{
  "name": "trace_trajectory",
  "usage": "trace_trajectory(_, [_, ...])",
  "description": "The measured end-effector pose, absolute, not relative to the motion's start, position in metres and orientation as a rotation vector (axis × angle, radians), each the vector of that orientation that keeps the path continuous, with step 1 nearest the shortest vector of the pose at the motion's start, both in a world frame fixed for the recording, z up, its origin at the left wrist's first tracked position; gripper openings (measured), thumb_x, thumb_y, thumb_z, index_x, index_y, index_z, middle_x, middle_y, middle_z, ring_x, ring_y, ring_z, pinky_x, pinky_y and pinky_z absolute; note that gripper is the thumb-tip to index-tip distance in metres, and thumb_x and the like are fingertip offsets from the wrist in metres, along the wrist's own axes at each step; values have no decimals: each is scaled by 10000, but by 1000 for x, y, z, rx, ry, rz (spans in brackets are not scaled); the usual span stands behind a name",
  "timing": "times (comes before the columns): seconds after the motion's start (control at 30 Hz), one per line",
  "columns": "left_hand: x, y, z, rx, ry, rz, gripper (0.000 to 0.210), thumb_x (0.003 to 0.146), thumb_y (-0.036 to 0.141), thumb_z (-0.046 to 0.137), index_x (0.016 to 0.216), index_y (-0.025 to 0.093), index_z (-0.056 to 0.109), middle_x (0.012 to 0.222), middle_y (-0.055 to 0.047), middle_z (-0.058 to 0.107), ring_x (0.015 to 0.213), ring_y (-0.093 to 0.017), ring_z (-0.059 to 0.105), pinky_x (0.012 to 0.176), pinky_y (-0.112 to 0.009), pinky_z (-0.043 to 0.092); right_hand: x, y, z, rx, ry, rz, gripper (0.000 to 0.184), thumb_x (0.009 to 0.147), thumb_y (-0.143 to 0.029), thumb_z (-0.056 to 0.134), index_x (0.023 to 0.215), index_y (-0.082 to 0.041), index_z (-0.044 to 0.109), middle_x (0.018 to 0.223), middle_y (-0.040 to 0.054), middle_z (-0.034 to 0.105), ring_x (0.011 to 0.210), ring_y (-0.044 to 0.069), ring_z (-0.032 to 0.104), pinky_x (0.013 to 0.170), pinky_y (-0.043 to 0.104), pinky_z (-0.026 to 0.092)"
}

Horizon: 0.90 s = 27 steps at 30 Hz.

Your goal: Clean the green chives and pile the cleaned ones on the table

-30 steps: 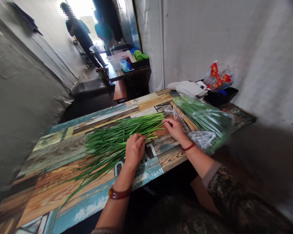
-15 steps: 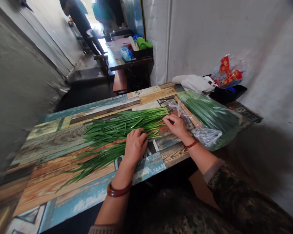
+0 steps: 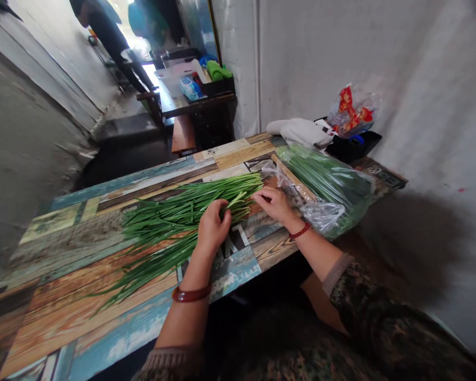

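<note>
A loose spread of garlic chives lies across the wood-patterned table, green leaf tips to the left and pale stem ends to the right. My left hand is closed around a few stalks, whose pale ends stick out past the fingers, slightly raised above the others. At those ends my right hand is closed in a pinch, thumb and forefinger on the stem tips. Right of it lies a clear plastic bag holding more green chives, with a wooden strip along its left side.
A white cloth item and a dark tray with a red-printed plastic package stand at the table's far right, by the wall. Behind is another table with boxes. Two people stand in the background.
My left hand has turned from lying over the chives to gripping a few stalks, lifting their ends. The right hand stays pinched near the stem ends. The whole view has shifted slightly.
</note>
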<state>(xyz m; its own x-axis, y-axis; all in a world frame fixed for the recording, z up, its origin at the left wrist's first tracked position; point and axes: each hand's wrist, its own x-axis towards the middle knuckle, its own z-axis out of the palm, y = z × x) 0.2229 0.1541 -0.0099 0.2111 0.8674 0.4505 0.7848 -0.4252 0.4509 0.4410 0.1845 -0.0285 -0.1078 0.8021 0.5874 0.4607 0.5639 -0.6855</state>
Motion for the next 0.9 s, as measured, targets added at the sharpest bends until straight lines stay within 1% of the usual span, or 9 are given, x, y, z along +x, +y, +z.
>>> trace_trajectory(0.07, [211,149,-11,2320,1631,1021,213,890,263,473,1059,190,580,934,-41,620,866,-172,583,778,-288,453,437,184,-28,-1026,-1794,429,180,880,-261,574,776,-194,705,782,27,699,736,147,632,708,269,476])
trace_trajectory(0.17, [197,139,-10,2346,1696,894,244,930,353,441,948,193,624,835,-28,579,772,-159,560,690,-267,430,433,182,-29,-997,-1894,459,157,869,-235,588,779,-191,709,747,15,672,691,131,602,665,254,460])
trace_trajectory(0.27, [194,136,-9,2362,1716,829,260,944,354,423,891,189,617,816,-26,554,729,-148,538,649,-259,407,432,180,-31,-973,-2029,471,118,858,-215,607,817,-191,714,764,18,655,677,126,581,629,245,442])
trace_trajectory(0.37, [197,138,-10,2393,1623,848,216,947,305,419,909,187,597,848,-33,559,754,-147,540,675,-259,414,433,179,-32,-957,-2163,383,84,844,-235,647,857,-191,717,811,38,650,745,152,585,680,273,446])
trace_trajectory(0.43, [199,139,-11,2412,1562,879,187,943,280,424,921,186,585,862,-39,566,785,-153,544,702,-263,423,435,179,-31,-961,-2251,298,105,827,-267,683,891,-191,718,850,53,654,813,181,589,738,307,445])
trace_trajectory(0.53, [201,139,-11,2432,1577,893,174,938,279,436,927,182,580,853,-43,573,803,-164,548,714,-272,427,434,180,-28,-985,-2302,247,104,839,-269,675,894,-190,715,880,64,659,858,199,589,780,338,441])
trace_trajectory(0.63, [202,136,-10,2427,1652,892,198,937,307,449,964,180,599,851,-45,583,800,-170,552,705,-277,425,432,179,-26,-947,-2219,366,94,870,-248,630,857,-188,702,857,55,654,839,185,590,765,324,455])
trace_trajectory(0.77, [205,133,-9,2438,1623,886,252,926,354,488,1057,194,631,857,-43,593,805,-167,556,712,-273,425,427,179,-27,-865,-2022,586,74,860,-243,630,837,-196,683,837,35,649,779,154,596,695,279,475])
trace_trajectory(0.9, [206,133,-10,2501,1548,805,224,891,371,549,976,207,677,809,-38,577,782,-169,542,675,-273,409,424,179,-28,-814,-1998,626,58,840,-212,637,823,-193,689,825,34,651,757,147,598,662,265,467])
